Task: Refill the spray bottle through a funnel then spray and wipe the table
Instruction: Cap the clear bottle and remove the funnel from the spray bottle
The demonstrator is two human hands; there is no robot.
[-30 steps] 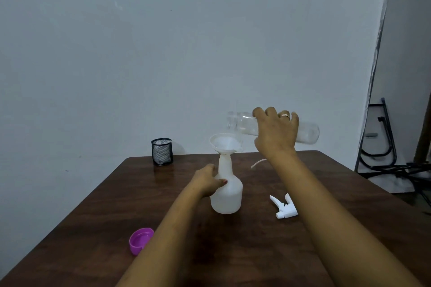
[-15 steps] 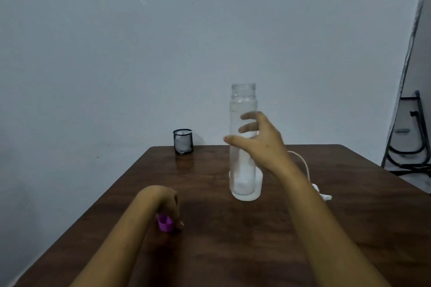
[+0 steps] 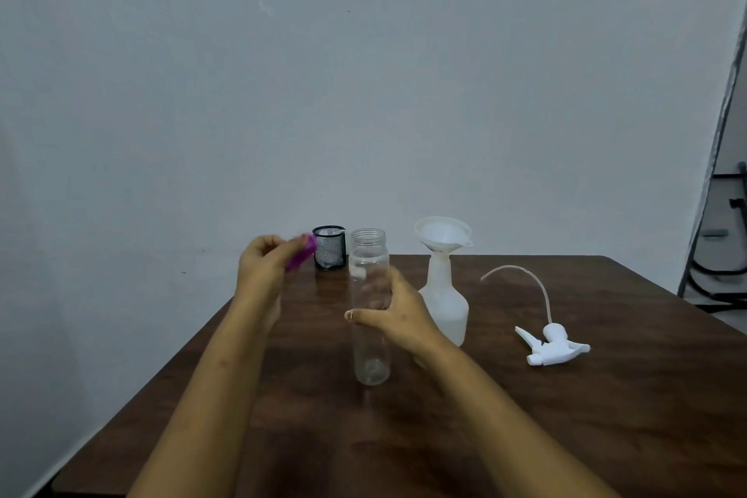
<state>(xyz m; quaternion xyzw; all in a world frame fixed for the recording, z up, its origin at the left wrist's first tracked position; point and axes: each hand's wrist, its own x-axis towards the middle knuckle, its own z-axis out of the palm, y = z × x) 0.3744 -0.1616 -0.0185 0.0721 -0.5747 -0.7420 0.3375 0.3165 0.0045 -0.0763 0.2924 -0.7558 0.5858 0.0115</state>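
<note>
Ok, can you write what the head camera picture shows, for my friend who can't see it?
A person's right hand holds a clear, empty-looking bottle upright on a brown table, while the left hand lifts a purple cap near its open mouth. To the right stands a white spray bottle with a funnel in its neck, its trigger sprayer lying alongside.

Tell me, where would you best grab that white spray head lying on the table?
Grip the spray head from above, around its round middle body. It lies flat on its side on the table, the tube arches away behind it, and nothing crowds it.
</note>
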